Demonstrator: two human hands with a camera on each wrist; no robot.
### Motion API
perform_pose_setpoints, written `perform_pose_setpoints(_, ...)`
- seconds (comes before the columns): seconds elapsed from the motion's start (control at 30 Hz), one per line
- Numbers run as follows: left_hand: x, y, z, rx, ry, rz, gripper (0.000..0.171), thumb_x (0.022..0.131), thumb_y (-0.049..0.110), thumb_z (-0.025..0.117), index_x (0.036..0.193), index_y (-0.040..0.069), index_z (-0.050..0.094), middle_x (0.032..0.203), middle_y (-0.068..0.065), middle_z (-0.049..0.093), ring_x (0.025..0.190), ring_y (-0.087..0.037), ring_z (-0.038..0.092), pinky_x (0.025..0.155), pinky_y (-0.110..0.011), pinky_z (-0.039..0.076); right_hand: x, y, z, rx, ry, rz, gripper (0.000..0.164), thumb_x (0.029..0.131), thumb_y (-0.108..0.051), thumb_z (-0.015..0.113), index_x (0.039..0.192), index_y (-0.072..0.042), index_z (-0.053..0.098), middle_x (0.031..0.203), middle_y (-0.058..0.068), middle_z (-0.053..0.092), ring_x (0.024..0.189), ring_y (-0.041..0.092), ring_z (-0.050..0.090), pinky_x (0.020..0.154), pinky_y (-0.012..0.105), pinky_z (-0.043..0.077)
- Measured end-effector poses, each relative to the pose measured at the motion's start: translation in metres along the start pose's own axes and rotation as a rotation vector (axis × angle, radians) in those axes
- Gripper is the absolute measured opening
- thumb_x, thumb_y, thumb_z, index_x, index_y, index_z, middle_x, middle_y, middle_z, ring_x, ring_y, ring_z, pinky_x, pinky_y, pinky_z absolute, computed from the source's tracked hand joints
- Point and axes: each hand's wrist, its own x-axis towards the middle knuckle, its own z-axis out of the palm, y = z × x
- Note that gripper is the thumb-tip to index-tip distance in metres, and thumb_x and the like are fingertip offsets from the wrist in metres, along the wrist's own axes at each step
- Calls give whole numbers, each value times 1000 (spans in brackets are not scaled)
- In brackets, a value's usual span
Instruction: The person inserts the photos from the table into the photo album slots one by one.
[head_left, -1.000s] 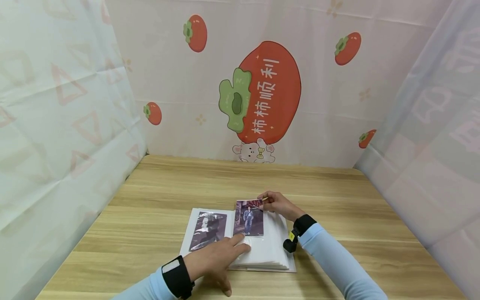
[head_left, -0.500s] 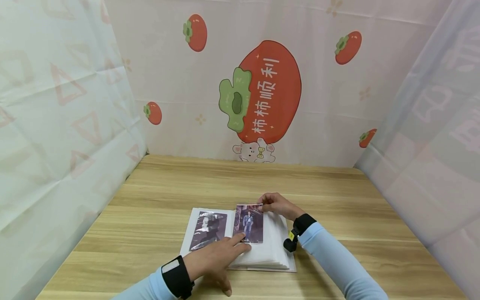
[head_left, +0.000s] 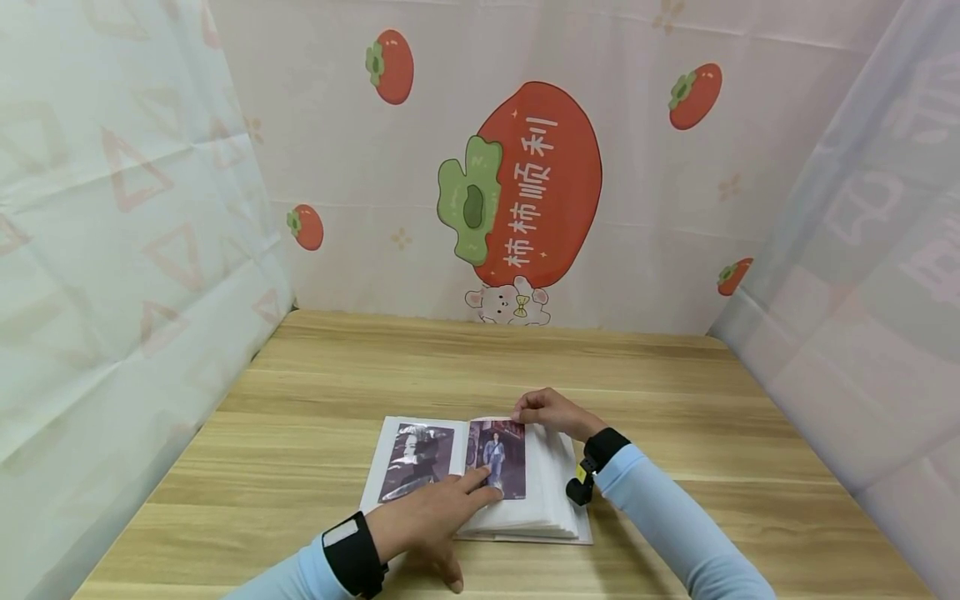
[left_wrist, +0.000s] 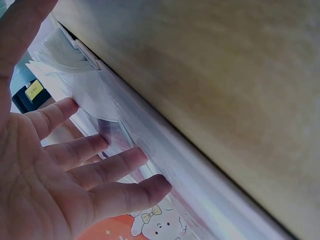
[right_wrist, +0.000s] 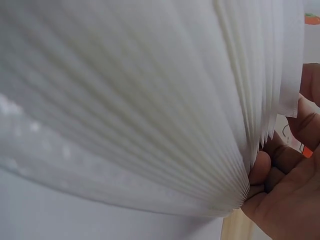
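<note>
An open photo album [head_left: 551, 500] lies on the table, a dark portrait photo [head_left: 414, 458] on its left page. On the right page, a photo [head_left: 512, 467] of a standing figure lies within the clear sleeve, its upper edge near the sleeve's top. My right hand [head_left: 555, 414] pinches that photo at its top right corner. In the right wrist view, this hand [right_wrist: 292, 180] is at the edge of the fanned white pages [right_wrist: 150, 100]. My left hand [head_left: 438, 512] rests with spread fingers over the album's lower middle, index fingertip on the photo. The left wrist view shows its straight fingers [left_wrist: 117, 167].
The wooden table [head_left: 360, 367] extends around the album on all sides. Behind it hangs a pale cloth backdrop [head_left: 645, 217] with printed red fruit. More cloth [head_left: 135, 250] closes off the left and right sides.
The photo on the right page has slid down toward the person into the sleeve. My right hand has moved slightly down with it, while the left hand stays in place.
</note>
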Motion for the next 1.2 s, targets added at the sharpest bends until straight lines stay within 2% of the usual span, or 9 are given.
perform_pose_setpoints(0.3,-1,0,-1,0,5,4,106,50,49,85,140,25,36,148,-10,26,121,-31,41,93,-44,40,-2,-1,2,-28,15,-7,20,95,-11,52,99,4,64,92,5,63,87,18,55,78,34,40)
perform_pose_setpoints(0.47,-1,0,-1,-3,3,3,106,50,48,86,140,25,36,148,-9,27,120,-30,42,92,-43,40,-4,-3,1,-49,52,17,21,94,-15,55,98,2,66,95,6,64,86,17,53,74,33,38)
perform_pose_setpoints(0.57,-2,0,-1,-11,1,0,106,51,47,87,141,25,35,148,-10,26,121,-31,41,92,-43,40,-6,-6,-1,-70,70,23,25,93,-19,57,106,1,64,100,5,63,90,16,55,77,33,42)
perform_pose_setpoints(0.7,-2,1,0,-23,-1,-3,106,51,45,87,142,25,34,149,-10,25,122,-31,40,92,-44,40,-14,-11,-3,-168,94,-17,36,93,-19,57,120,5,55,105,11,60,92,20,56,76,36,46)
perform_pose_setpoints(0.8,-3,1,1,-32,-1,0,106,52,44,87,142,24,34,149,-11,24,123,-33,39,93,-44,40,-25,-18,-5,-244,111,-23,42,92,-18,58,127,5,50,116,18,55,100,29,53,80,41,46)
perform_pose_setpoints(0.97,-5,2,3,-36,1,-2,106,53,43,87,142,24,33,149,-11,23,124,-35,38,93,-45,39,-48,-17,-7,-365,60,-10,58,89,-24,63,137,-1,41,138,21,40,118,45,41,90,55,38)
perform_pose_setpoints(1.2,-5,1,2,22,9,-2,109,51,47,87,143,25,33,150,-10,23,123,-35,40,89,-46,42,-78,-11,1,-525,31,-82,72,83,-40,68,141,-8,39,140,22,37,126,41,34,96,59,29)
